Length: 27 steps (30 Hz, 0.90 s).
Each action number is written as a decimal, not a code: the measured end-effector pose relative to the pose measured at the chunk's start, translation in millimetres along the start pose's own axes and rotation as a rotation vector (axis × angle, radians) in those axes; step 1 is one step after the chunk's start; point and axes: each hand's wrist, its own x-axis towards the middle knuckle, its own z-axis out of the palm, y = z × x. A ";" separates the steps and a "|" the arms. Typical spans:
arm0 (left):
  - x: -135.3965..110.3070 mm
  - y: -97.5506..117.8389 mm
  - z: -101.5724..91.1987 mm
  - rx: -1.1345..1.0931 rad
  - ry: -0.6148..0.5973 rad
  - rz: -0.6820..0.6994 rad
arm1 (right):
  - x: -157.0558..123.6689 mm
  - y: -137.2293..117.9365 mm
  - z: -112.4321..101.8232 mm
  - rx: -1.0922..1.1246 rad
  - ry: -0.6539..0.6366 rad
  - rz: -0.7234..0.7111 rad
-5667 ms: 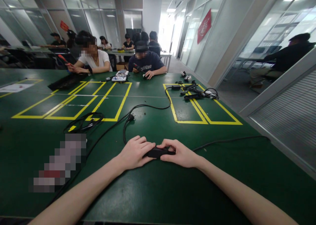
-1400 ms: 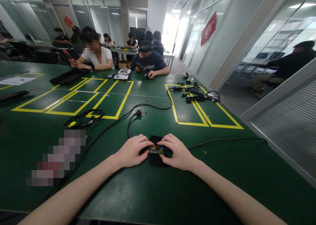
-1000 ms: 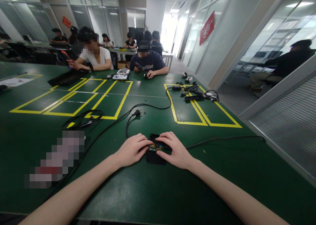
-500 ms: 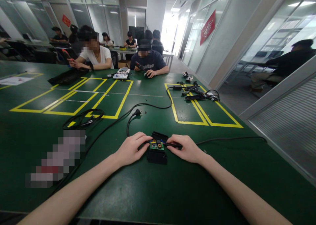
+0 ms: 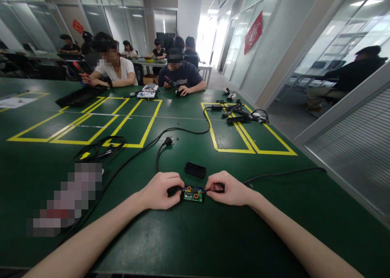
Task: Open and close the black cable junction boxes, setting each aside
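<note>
Left hand pinches left cable, right hand pinches right cable, circuit board bare between them over green table; black shell half is off, lying just beyond, not yet fitted, can't tell if board sits in another.

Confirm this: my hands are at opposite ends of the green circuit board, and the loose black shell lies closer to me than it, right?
No, the head view shows the loose black shell lying beyond the green circuit board, farther from you.
</note>
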 end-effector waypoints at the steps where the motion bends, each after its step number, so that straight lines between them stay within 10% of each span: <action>1: 0.3 -0.6 0.6 0.015 0.002 -0.007 | 0.3 0.3 0.2 -0.029 0.021 -0.012; 27: 0.6 -6.8 4.4 0.077 0.088 -0.042 | -0.9 13.2 -3.8 -0.170 0.049 -0.016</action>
